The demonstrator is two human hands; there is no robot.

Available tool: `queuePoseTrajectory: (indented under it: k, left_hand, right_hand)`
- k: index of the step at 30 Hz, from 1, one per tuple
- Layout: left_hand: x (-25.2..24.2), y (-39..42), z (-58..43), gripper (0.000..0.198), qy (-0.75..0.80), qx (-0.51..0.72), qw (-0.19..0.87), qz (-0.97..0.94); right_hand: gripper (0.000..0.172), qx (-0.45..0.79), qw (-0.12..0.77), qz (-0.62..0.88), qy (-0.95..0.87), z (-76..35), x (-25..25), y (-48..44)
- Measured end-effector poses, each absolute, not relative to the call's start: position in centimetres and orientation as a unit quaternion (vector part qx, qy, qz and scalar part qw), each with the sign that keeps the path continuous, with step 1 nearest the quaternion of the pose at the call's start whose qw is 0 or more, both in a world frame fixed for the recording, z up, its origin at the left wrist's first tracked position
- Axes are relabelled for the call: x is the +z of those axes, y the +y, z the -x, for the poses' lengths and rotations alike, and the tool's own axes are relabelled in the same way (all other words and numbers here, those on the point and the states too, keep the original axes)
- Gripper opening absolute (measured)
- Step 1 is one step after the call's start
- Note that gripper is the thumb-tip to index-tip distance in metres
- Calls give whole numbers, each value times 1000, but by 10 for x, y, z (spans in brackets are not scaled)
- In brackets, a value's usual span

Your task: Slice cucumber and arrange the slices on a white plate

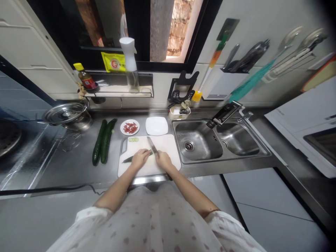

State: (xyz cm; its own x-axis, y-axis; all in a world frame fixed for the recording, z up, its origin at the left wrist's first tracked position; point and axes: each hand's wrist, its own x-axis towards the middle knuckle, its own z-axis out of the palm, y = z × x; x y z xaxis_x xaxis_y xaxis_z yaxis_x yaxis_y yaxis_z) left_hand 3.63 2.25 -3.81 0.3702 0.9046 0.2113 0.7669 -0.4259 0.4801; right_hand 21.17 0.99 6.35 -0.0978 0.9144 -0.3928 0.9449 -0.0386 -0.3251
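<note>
A white cutting board (168, 143) lies on the steel counter in front of me. My left hand (139, 158) is closed over a green cucumber (127, 160) lying across the board, pinning it down. My right hand (163, 160) grips the handle of a knife (152, 145), whose blade points away from me and meets the cucumber beside my left fingers. A few pale cucumber slices (133, 139) rest at the board's far left corner.
Two whole cucumbers (103, 141) lie left of the board. A small plate of red chopped bits (130, 127) and an empty white plate (156, 125) sit behind it. A double sink (199, 143) with a faucet is on the right, a lidded pot (67, 113) far left.
</note>
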Motion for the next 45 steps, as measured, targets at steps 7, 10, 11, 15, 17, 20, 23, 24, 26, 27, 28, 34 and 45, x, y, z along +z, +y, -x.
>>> queuePoseTrajectory:
  k: [7,10,11,15,17,20,23,24,26,27,28,34,45]
  left_hand:
    - [-35,21,-37,32,514,216,145,-818]
    - [-35,21,-37,32,512,214,144,-820]
    - [-35,21,-37,32,511,214,144,-820]
    - [-39,22,-37,31,510,220,144,-819]
    - [-41,22,-37,31,509,225,144,-818]
    - [-42,22,-37,31,508,229,149,-817]
    - [-41,22,-37,32,510,230,158,-814]
    - [-41,21,-37,32,510,228,159,-814]
    - [-41,21,-37,32,509,226,157,-815]
    - [-41,21,-37,32,509,227,155,-816]
    - [-42,21,-37,31,508,228,153,-816]
    - [-44,22,-37,30,505,240,151,-815]
    - [-44,22,-37,30,509,233,152,-815]
  right_hand:
    - [32,-259,27,-664,700,-208,61,8]
    - [31,-257,28,-665,700,-207,59,8]
    - [32,-257,30,-665,700,-207,59,8]
    - [33,-259,34,-663,702,-206,58,8]
    - [34,-258,31,-663,702,-206,57,8]
    - [33,-258,32,-663,703,-205,56,9]
    - [33,-257,39,-663,702,-204,56,8]
    - [33,-258,42,-663,702,-204,56,8]
    - [33,-259,46,-662,702,-204,56,7]
    - [33,-259,49,-661,702,-204,56,6]
    - [33,-258,52,-660,704,-204,55,4]
    - [32,-261,73,-661,700,-212,54,-10]
    - [31,-270,89,-661,694,-218,60,-27]
